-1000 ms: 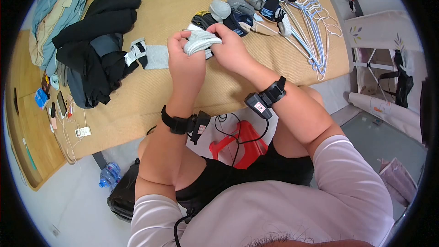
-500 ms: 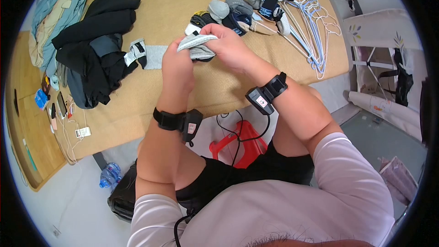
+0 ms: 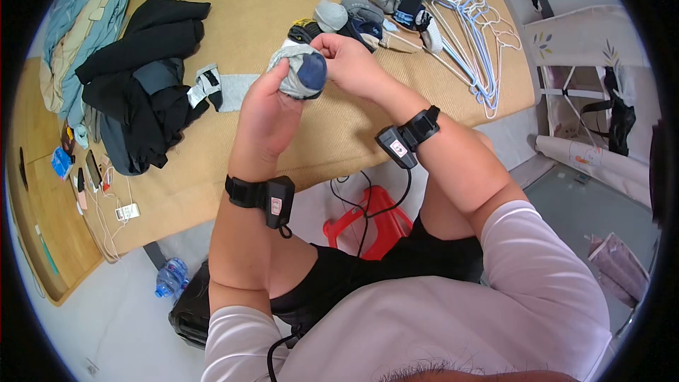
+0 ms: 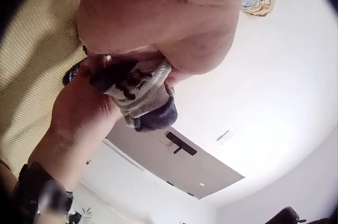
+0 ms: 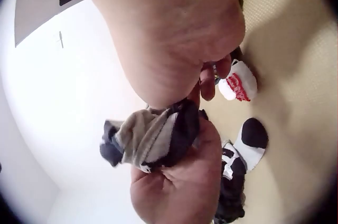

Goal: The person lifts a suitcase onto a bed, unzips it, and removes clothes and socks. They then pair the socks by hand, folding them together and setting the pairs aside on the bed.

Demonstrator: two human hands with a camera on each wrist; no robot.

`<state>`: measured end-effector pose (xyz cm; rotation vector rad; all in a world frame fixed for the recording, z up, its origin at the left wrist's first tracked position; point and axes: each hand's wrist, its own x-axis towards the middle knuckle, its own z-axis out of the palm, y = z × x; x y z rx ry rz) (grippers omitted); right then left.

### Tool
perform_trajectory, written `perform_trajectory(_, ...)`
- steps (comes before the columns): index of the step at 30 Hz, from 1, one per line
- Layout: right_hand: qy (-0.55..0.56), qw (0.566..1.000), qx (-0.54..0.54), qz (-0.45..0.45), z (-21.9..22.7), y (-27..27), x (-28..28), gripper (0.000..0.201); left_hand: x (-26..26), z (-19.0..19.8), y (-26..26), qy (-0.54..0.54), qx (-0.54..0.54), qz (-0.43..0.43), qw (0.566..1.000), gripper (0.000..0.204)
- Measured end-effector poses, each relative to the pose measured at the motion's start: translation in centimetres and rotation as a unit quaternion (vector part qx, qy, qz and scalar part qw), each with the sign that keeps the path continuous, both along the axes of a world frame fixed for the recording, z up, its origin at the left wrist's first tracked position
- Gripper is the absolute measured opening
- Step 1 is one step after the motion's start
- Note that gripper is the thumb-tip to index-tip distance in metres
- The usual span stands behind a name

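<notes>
A bundled grey sock with a navy patch (image 3: 300, 72) is gripped in my left hand (image 3: 270, 110), thumb over its near side. My right hand (image 3: 348, 64) is at the bundle's right edge, its fingertips partly hidden behind it. In the left wrist view the grey and navy bundle (image 4: 145, 100) lies between both hands. The right wrist view shows the bundle (image 5: 142, 138) in the left palm (image 5: 182, 192), with the right hand (image 5: 179, 50) against it, some of its fingers bent.
Rolled socks (image 3: 331, 15) lie beyond the hands, beside white and blue hangers (image 3: 472, 49). A flat grey sock (image 3: 237, 90) and dark clothes (image 3: 141, 78) are to the left. A red stool (image 3: 375, 223) stands below the table edge (image 3: 318, 177).
The grey fabric, earlier stretched between both hands, is now a rounded bundle with its navy part showing. My left hand has turned palm up and moved slightly nearer the body.
</notes>
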<state>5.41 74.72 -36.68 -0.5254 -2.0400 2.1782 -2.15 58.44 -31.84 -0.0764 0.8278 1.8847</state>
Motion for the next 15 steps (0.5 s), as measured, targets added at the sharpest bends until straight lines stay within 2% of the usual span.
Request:
perform_trajectory(1,-0.007,1.0,0.025,0.01,-0.2,0.0,0.0,0.014,0.0,0.0,0.0,0.0,0.0,0.0,1.0,0.034)
perform_trajectory(3,0.017,0.999,0.03,0.0,-0.1,-0.3,-0.1,0.011,0.0,-0.1,0.2,0.09,-0.038,0.027,0.995,0.035)
perform_trajectory(4,0.043,0.999,0.005,-0.021,0.0,-0.3,0.1,0.011,-0.1,0.0,0.2,0.09,-0.038,0.027,0.995,0.035)
perform_trajectory(5,0.068,0.997,-0.019,-0.042,0.6,-0.5,0.2,0.011,-0.2,0.3,0.3,0.141,-0.073,0.038,0.987,0.034)
perform_trajectory(8,0.067,0.996,-0.013,-0.062,2.2,-0.2,0.5,0.013,-0.6,0.2,0.2,0.229,-0.125,0.056,0.964,0.033)
perform_trajectory(9,0.066,0.996,-0.013,-0.061,2.5,-0.2,0.7,0.013,-0.7,0.2,0.2,0.266,-0.14,0.062,0.952,0.032)
perform_trajectory(11,0.033,0.995,-0.095,-0.009,2.8,-0.1,0.9,0.015,-0.6,0.5,0.2,0.288,-0.155,0.055,0.943,0.032)
perform_trajectory(15,0.005,0.998,-0.057,-0.009,2.2,-0.8,0.9,0.017,-0.1,0.4,0.6,0.352,-0.2,0.032,0.914,0.026)
